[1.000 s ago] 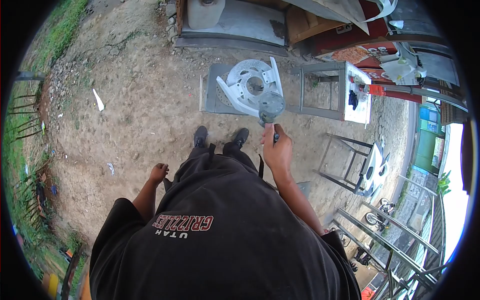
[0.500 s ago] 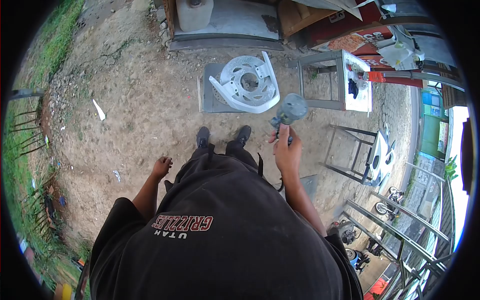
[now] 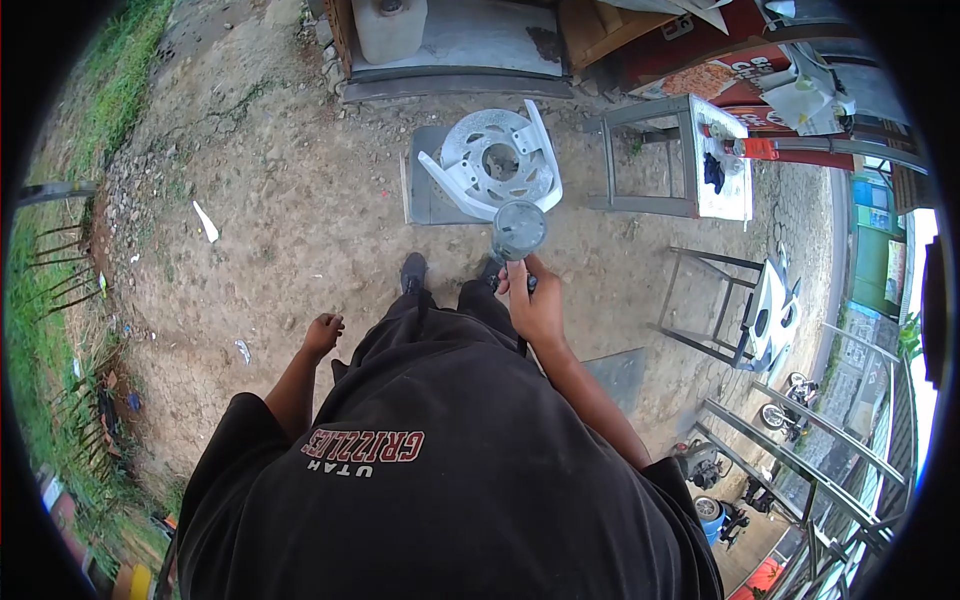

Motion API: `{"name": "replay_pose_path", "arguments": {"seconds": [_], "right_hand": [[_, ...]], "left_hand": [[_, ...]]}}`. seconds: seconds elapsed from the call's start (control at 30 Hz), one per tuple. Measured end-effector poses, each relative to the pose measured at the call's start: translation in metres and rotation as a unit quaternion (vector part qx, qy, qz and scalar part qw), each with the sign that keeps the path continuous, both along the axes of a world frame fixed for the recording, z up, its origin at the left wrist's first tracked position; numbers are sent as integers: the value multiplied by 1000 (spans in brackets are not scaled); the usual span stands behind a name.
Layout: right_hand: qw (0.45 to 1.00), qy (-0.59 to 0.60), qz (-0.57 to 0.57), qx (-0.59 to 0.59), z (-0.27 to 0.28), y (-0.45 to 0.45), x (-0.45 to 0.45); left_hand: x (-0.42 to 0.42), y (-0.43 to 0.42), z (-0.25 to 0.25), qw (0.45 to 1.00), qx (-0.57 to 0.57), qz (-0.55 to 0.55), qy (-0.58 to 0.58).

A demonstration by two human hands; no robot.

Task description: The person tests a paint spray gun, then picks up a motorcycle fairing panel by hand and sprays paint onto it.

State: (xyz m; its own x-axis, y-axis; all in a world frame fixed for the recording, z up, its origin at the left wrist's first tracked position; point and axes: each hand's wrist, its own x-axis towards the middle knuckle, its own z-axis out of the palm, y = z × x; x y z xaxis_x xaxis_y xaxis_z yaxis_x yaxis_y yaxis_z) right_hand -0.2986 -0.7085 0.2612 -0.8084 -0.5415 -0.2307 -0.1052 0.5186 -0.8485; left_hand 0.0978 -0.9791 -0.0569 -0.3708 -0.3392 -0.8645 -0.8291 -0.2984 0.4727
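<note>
My right hand (image 3: 535, 305) is closed round the handle of a paint spray gun (image 3: 519, 232), its grey cup uppermost. The gun is just in front of a white-painted plastic panel (image 3: 470, 140) with a round slotted middle and two long arms. From this angle the cup overlaps the panel's near edge. That panel rests on a dark stand (image 3: 428, 195) above the dirt. Down at my left side, my left hand (image 3: 324, 332) hangs with its fingers curled in and nothing visible in them.
To the right stands a metal-framed table (image 3: 690, 165) with a dark cloth and a red-labelled bottle on it. Nearer, a second frame (image 3: 715, 340) carries white fairing parts (image 3: 775, 315). A white jerrycan (image 3: 390, 35) is at the back. Motorcycles (image 3: 785, 410) are far right.
My right hand has swung left with the spray gun, from right of the panel to its near edge. My left hand has stayed about where it was.
</note>
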Motion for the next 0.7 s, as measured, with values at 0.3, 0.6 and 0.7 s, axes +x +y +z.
{"name": "replay_pose_path", "arguments": {"seconds": [0.3,0.6,0.7], "right_hand": [[983,-26,-184,10,-34,65,9],[964,-27,-265,-4,-12,86,2],[983,-42,-180,22,13,60,0]], "left_hand": [[0,-3,3,1000,7,-20,-2],[-5,-22,-8,997,4,-74,-10],[-21,-19,-6,998,-8,-53,20]]}}
